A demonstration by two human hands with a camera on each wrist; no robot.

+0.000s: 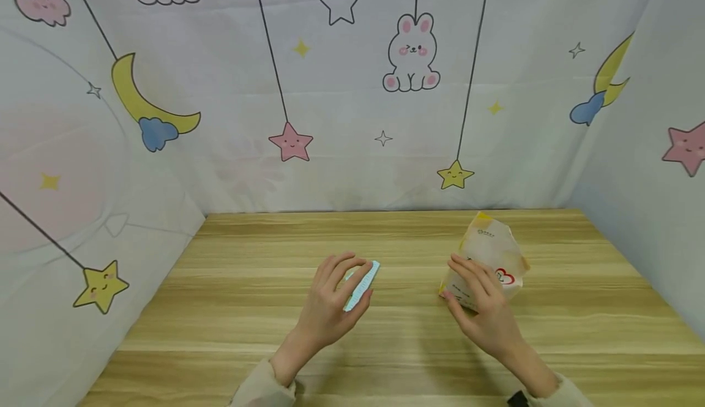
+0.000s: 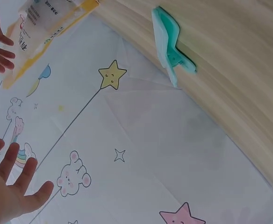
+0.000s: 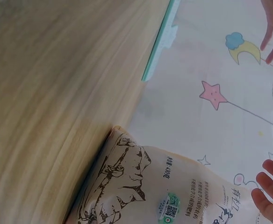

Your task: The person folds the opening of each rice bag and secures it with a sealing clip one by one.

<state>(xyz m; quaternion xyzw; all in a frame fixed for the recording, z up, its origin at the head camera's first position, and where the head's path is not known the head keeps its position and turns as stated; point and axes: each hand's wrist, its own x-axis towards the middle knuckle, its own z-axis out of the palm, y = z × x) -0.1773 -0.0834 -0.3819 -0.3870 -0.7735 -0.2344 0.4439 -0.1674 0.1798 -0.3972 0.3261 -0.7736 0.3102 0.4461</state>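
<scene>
A teal clip (image 1: 361, 285) lies flat on the wooden counter (image 1: 242, 309), left of centre, and a pale paper bag (image 1: 492, 259) with printed writing stands upright to its right, the 2 well apart. The bag stands on its base, so it likely needs only light steadying.

The left hand (image 1: 330, 303) reaches in from the near edge, palm turned inward, its fingers (image 1: 344, 269) loosely bent around the clip; the left wrist view shows the clip lying free on the wood, so no grip looks made. The right hand (image 1: 481, 309) reaches forward with its fingers (image 1: 468, 275) straight and spread against the near side of the bag, touching rather than clutching it. Printed cloth (image 1: 352, 89) with stars, moons and rabbits hangs behind and beside the counter.
</scene>
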